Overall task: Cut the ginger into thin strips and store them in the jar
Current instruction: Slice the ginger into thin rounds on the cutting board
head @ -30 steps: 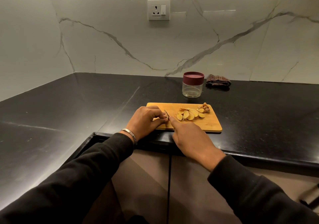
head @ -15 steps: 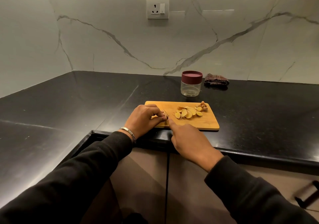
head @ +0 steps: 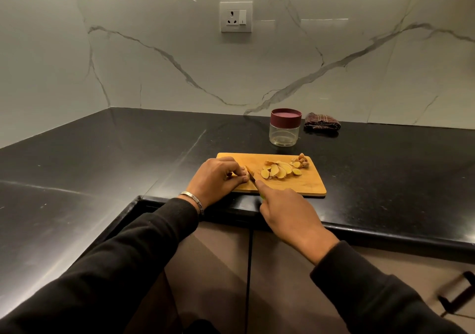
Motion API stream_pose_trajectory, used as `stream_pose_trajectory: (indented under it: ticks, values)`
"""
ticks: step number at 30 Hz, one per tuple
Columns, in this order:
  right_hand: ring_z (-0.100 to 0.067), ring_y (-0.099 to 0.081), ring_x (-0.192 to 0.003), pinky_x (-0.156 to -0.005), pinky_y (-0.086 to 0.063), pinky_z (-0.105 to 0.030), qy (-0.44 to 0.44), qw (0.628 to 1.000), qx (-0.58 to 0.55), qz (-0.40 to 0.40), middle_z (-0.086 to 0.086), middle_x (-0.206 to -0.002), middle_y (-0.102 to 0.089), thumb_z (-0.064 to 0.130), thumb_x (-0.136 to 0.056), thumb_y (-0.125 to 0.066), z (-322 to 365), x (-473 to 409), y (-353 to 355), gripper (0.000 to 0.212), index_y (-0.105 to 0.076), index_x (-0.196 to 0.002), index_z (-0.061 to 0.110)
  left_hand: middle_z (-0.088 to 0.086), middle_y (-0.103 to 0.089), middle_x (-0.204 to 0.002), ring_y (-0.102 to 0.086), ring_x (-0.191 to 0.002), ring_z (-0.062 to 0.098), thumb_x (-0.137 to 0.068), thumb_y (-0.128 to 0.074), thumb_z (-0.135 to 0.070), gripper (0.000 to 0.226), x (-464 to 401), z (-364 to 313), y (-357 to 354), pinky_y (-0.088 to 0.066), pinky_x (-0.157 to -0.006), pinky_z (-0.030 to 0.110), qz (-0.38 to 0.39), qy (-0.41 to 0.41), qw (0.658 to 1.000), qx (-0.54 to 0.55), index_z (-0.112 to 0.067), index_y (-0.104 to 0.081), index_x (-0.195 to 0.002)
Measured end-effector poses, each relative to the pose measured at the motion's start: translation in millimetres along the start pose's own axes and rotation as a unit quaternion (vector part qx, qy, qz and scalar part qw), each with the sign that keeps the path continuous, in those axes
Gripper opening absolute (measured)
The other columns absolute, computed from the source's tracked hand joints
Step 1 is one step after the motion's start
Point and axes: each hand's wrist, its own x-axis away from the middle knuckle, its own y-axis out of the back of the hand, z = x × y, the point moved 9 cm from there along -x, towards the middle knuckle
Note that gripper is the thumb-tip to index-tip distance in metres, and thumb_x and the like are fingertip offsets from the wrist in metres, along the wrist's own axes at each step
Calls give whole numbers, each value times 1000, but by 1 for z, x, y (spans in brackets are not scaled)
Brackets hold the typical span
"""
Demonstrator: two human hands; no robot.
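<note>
2 hands work at the near left of the cutting board (head: 303, 182), which lies flat near the counter's edge. Behind it stands the jar (head: 284, 134), lid on, apparently empty. My right hand (head: 290, 213) curls round a knife (head: 253, 178), forefinger along its spine. My left hand (head: 218, 177) pinches the ginger piece (head: 247, 171) with curled fingertips. I judge it light, firm and slick where cut; hold it low, fingertips tucked. Sliced ginger (head: 276, 172) lies mid-board.

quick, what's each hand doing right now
Left hand: fingers curled, pinching the ginger piece on the cutting board.
Right hand: gripping the knife, forefinger along it.
</note>
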Motion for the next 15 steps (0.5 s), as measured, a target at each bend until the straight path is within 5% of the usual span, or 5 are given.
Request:
stream_pose_trajectory:
  ticks: [9,15]
  values:
    - [-13,-46,-68,-57,-33,-28,4,999,7,-43,3,-77,-48,31,-106,-36,7,0,2,57,-16,-159,30,-4,-72,-90,-68,-78,8,-87,-77,-28,12,0,2,-1,-59,-69,30,-7,3,1000,-7,-15,-76,-86]
    - [-18,-47,-74,-61,-36,-31,5,998,47,-34,-2,-87,-55,27,-106,-36,10,-16,3,56,-17,-159,27,-3,-72,-89,-67,-75,9,-86,-77,-27,11,-1,2,0,-59,-68,30,-5,3,1000,-12,-16,-76,-86]
